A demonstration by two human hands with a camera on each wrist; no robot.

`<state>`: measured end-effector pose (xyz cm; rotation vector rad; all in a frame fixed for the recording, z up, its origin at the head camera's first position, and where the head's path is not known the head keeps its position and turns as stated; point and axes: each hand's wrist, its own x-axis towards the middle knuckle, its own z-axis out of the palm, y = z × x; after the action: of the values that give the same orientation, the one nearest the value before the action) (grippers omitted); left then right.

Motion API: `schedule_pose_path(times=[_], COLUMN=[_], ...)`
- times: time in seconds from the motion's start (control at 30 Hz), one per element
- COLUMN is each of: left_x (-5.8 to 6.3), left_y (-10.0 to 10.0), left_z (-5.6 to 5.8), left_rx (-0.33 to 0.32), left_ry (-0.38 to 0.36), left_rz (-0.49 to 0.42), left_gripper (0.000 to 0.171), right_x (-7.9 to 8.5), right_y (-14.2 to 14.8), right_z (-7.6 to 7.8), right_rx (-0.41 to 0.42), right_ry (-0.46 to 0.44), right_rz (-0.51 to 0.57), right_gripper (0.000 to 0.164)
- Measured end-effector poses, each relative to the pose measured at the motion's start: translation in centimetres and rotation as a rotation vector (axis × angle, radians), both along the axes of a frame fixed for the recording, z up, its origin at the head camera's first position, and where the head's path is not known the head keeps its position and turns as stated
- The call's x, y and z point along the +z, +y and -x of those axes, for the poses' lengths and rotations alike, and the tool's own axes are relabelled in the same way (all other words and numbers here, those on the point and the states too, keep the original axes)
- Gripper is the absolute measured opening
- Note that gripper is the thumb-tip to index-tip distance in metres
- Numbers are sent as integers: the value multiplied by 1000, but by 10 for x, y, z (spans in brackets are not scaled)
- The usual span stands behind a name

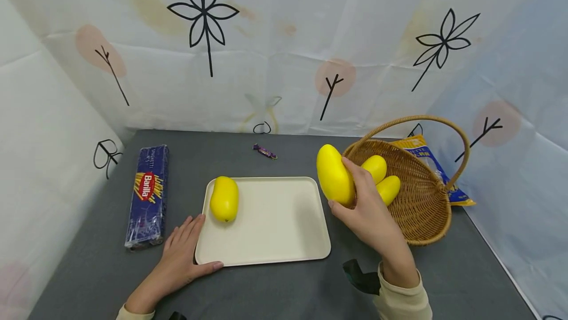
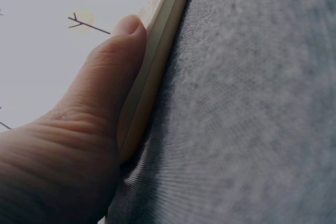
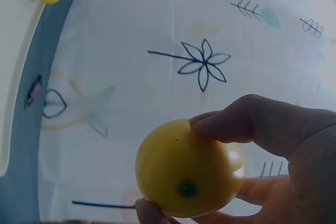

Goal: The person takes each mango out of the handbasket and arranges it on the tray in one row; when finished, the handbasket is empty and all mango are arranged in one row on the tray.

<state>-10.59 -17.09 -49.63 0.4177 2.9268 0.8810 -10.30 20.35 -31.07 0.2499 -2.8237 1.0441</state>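
My right hand (image 1: pixel 366 206) grips a yellow mango (image 1: pixel 334 174) between thumb and fingers, above the gap between tray and basket. The right wrist view shows the stem end of this mango (image 3: pixel 184 177). Two more mangoes, one upper (image 1: pixel 375 168) and one lower (image 1: pixel 389 189), lie in the wicker basket (image 1: pixel 421 211), partly behind the hand. Another mango (image 1: pixel 224 199) sits at the left end of the cream tray (image 1: pixel 275 221). At the tray's near left corner rests my left hand (image 1: pixel 179 256), fingers extended along the left side and thumb (image 2: pixel 118 51) against the near edge.
A blue spaghetti pack (image 1: pixel 148 196) lies left of the tray. Behind the tray is a small purple-wrapped candy (image 1: pixel 265 151). A yellow and blue bag (image 1: pixel 457 194) is partly hidden behind the basket, whose handle arches upward. Patterned cloth (image 1: pixel 275 24) encloses the grey table (image 1: pixel 284 290).
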Motion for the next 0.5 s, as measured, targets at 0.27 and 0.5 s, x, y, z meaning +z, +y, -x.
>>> schedule_pose_path(times=[0.27, 0.5], left_x=[3, 3], left_y=[0, 1], left_z=[-1, -1], left_rx=[-1, -2], left_ry=[33, 49], left_rz=[-5, -4], left_gripper=[117, 116], right_x=[-19, -49], right_y=[-39, -78], right_z=[13, 27], right_rx=[71, 118], right_ry=[-17, 70], right_rz=[-17, -158], right_gripper=[83, 75])
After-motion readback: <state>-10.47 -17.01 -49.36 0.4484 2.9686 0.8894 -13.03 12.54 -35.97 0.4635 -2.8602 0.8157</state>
